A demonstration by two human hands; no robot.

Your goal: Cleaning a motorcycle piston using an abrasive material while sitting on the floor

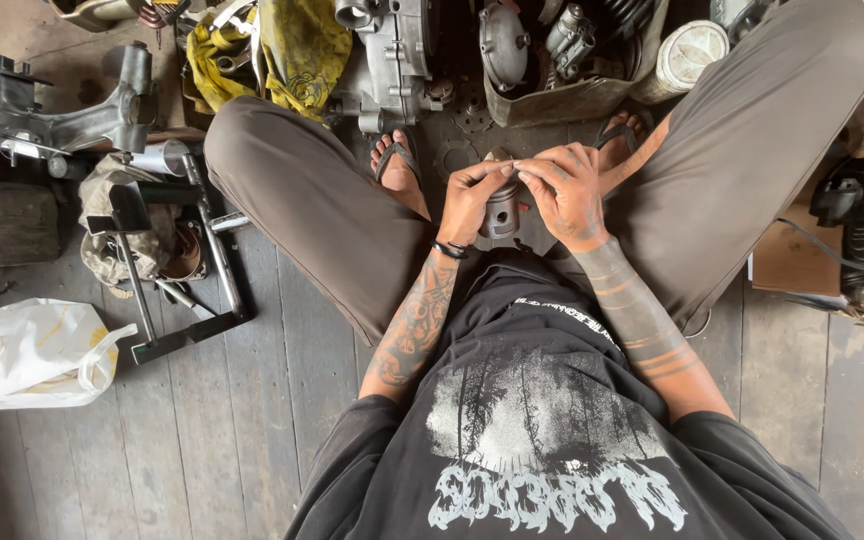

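Piston (500,212) — a small grey metal cylinder — is held between both hands, directly above the person's lap and between the two raised knees. Its long axis appears to run roughly up and down in the head view, away from the body, with the crown end hidden under the fingertips. The left hand (469,200) is closed around the piston's left flank, fingers curled over its far end; the right hand (567,192) is closed on the right flank, fingers bent over the same end, so that the fingertips of both hands nearly meet there. Neither hand is clearly nearer: the piston lies between them, touching both.

Beyond the piston, past the sandalled feet, a grey engine casing (392,60) is seen, with a crumpled yellow rag (292,45) to its left. Right of the casing, a tray of metal parts (562,60) is set, and at its right end a round whitish tub (687,55) with a pale lid; any label on it is too small to tell. Well to the left of the piston a black metal stand (177,270) lies on the plank floor (222,430), and further left and nearer the body a white plastic bag (32,355) with yellow markings. To the piston's right, beyond the knee, a flat brown piece of cardboard (792,260) is visible.
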